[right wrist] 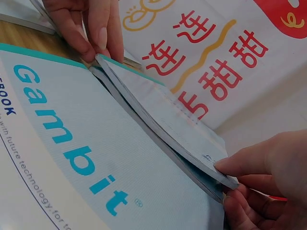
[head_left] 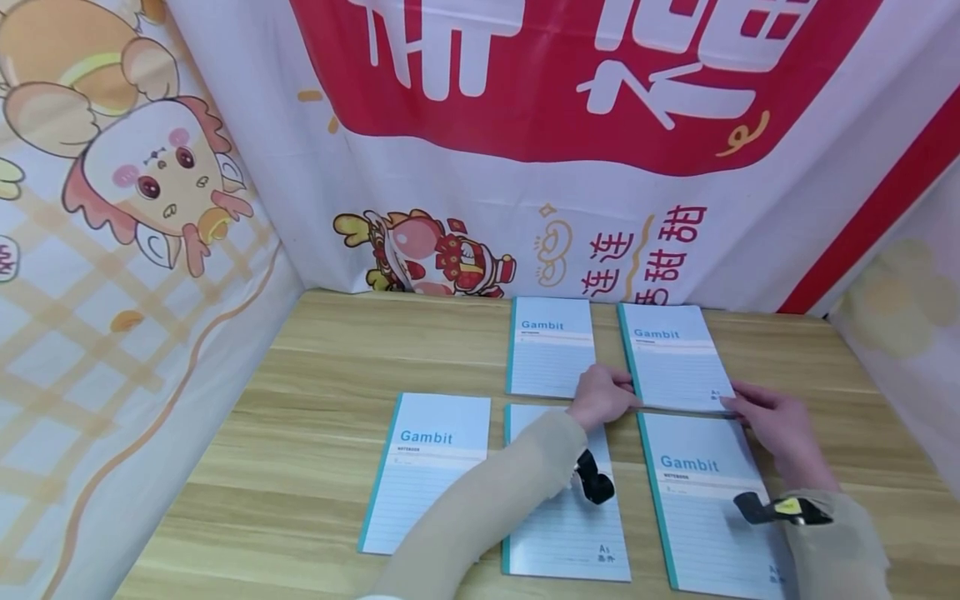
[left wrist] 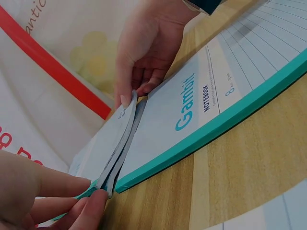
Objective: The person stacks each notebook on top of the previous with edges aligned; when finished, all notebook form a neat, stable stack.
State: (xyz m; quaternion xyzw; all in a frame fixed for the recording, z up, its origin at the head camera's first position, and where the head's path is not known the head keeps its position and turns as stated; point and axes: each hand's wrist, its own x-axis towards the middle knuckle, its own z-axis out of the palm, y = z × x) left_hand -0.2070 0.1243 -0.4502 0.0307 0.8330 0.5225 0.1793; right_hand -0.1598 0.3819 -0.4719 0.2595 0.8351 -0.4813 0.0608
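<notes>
At the back right lies a pale blue Gambit notebook (head_left: 675, 354) with a teal spine. My left hand (head_left: 603, 393) pinches its near left corner, and my right hand (head_left: 776, 421) holds the near right corner, thumb on the cover. In the right wrist view, two layered edges with a narrow gap show between the hands; whether these are two notebooks or one parted one, I cannot tell. Directly in front lies another Gambit notebook (head_left: 701, 500), its top edge close to the held one. The left forearm passes over a front middle notebook (head_left: 555, 533).
Another notebook (head_left: 551, 354) lies at the back middle, left of my left hand. A further notebook (head_left: 431, 467) is at the front left, partly behind the left sleeve. The wooden table (head_left: 300, 417) meets a printed cloth backdrop (head_left: 450, 183) behind, with cloth on both sides.
</notes>
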